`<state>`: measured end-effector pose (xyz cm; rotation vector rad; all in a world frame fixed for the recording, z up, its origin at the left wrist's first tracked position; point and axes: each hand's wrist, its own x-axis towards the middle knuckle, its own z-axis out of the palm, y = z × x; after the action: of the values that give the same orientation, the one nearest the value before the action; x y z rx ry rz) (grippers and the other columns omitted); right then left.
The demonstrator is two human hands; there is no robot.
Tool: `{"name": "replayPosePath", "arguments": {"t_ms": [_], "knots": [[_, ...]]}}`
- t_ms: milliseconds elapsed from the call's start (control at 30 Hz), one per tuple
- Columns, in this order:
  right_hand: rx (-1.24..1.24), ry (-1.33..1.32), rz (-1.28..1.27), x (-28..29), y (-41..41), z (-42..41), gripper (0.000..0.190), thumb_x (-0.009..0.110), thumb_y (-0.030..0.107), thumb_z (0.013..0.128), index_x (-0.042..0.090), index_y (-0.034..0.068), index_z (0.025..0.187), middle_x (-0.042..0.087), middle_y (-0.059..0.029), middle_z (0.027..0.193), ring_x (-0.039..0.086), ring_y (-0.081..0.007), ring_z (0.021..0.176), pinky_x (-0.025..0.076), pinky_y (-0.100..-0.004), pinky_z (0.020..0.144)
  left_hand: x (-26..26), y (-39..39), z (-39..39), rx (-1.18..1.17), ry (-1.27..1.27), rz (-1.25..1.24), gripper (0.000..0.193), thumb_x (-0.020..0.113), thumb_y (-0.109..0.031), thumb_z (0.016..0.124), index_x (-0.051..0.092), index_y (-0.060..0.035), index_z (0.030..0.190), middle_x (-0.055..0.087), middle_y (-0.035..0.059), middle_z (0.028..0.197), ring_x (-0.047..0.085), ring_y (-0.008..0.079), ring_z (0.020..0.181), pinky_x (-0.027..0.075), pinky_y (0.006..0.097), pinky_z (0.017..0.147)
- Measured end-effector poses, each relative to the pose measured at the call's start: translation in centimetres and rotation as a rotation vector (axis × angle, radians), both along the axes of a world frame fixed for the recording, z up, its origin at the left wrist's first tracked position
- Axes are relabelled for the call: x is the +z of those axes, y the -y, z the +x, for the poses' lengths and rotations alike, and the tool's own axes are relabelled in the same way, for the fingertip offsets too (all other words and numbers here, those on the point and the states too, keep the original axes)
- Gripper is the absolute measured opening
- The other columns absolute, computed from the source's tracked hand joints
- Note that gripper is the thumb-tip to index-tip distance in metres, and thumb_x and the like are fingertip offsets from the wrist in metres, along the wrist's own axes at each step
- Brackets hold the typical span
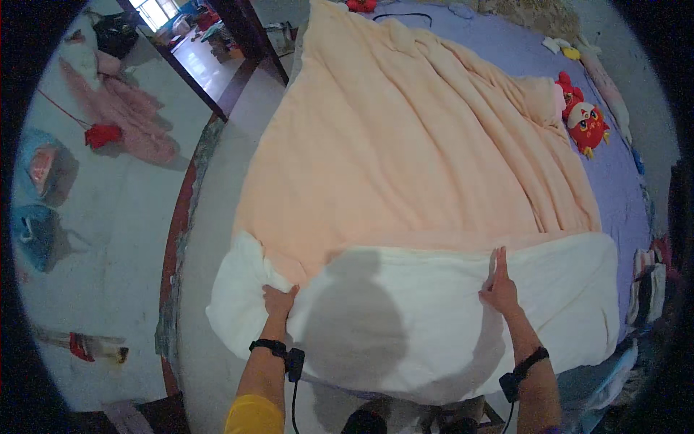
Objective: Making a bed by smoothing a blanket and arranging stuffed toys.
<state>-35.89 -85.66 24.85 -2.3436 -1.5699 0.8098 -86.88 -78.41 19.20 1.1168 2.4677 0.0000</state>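
A peach quilt covers much of the bed, its near part folded back so that a white underside shows as a wide band. My left hand grips the folded quilt near its left corner, where the cloth is bunched and a peach patch shows. Farther right, my right hand rests on the white band, with fingers extended towards the fold's edge and thumb apart. It holds nothing. Black straps with small devices circle both wrists.
A lavender bedsheet shows beyond the quilt, with a red plush toy on it. Left of the bed are a doorway, a raised floor edge, and a pink garment against the pale surface. Cables hang from my wrist devices.
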Motion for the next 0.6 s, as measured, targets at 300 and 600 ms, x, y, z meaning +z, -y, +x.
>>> {"name": "replayPosePath", "arguments": {"t_ms": [300,600], "knots": [[0.055,0.103,0.298,-5.7,0.6,4.7,0.052,0.069,0.006,0.055,0.048,0.006,0.103,0.054,-0.0147,0.096,0.055,-0.0314,0.086,0.045,-0.0362,0.07,-0.8,1.5,-0.1,-0.091,0.136,0.277,0.041,0.056,-0.026,0.076,0.05,0.0076,0.1,0.055,0.0247,0.096,0.053,0.0364,0.092,0.041,0.0392,0.08],[-0.09,0.124,0.429,2.2,-2.8,5.0,0.03,0.061,-0.002,0.059,0.049,0.001,0.087,0.055,-0.0169,0.087,0.053,-0.0316,0.084,0.042,-0.0354,0.074,6.6,-5.3,-3.4,0.062,0.595,0.877,0.038,0.05,-0.021,0.084,0.045,0.0082,0.107,0.054,0.0205,0.101,0.053,0.029,0.09,0.041,0.0323,0.08]]}}
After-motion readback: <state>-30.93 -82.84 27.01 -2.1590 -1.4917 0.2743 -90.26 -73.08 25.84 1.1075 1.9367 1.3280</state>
